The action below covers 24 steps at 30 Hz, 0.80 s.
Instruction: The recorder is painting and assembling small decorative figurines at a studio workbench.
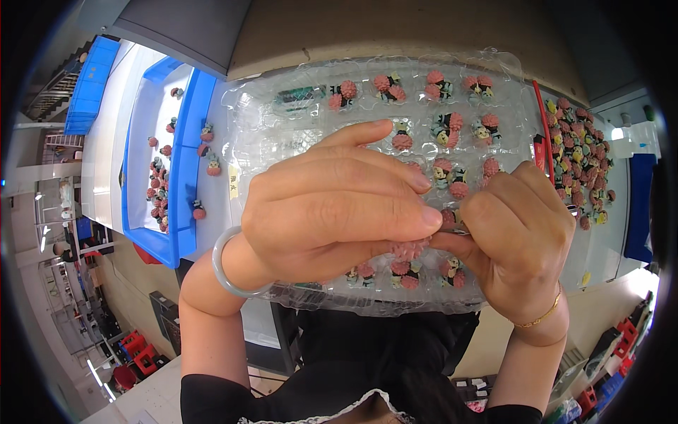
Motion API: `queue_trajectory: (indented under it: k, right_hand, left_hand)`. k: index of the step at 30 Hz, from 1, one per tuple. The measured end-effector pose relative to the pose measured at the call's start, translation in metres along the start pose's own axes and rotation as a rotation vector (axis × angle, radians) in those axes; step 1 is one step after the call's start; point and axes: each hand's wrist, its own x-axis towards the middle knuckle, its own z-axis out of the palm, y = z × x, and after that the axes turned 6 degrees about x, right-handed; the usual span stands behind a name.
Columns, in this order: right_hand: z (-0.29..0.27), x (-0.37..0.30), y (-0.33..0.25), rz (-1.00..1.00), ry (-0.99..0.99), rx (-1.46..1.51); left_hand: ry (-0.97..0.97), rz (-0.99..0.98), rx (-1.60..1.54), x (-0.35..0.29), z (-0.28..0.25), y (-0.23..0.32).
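Observation:
Over a clear plastic blister tray (244, 134), my two hands meet near the tray's front half. My left hand (339, 201) is closed, its thumb and fingers pinching a small figurine (409, 249) with a pink bumpy part; most of it is hidden by the fingers. Close against it, my right hand (519, 226) is curled around a thin metal tool (455, 230), of which only a short dark shiny bit shows, so its kind is unclear. Several similar pink, black and mint figurines (443, 131) lie in the tray's pockets around my hands.
On the left stands a blue-rimmed bin (185, 162) with figurines inside, and a few loose figurines (213, 166) beside it. A dense pile of figurines (579, 155) covers the table at right, next to a red strip (542, 127). A grey-and-tan panel (395, 35) borders the far side.

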Motion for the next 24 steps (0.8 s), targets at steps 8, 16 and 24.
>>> queue_trajectory:
  k: [8,16,24]
  right_hand:
    - [0.0,0.0006,-0.0016,0.061,-0.042,0.031]
    - [0.0004,-0.0001,0.0002,0.062,-0.031,0.035]
    - [0.0007,-0.0001,0.001,0.022,-0.01,0.016]
  left_hand:
    - [-0.015,0.002,-0.001,0.0,-0.0012,0.002]
    - [0.009,0.022,-0.009,0.0001,0.0001,0.0014]
    - [0.005,0.005,-0.008,0.0,0.0012,0.0005]
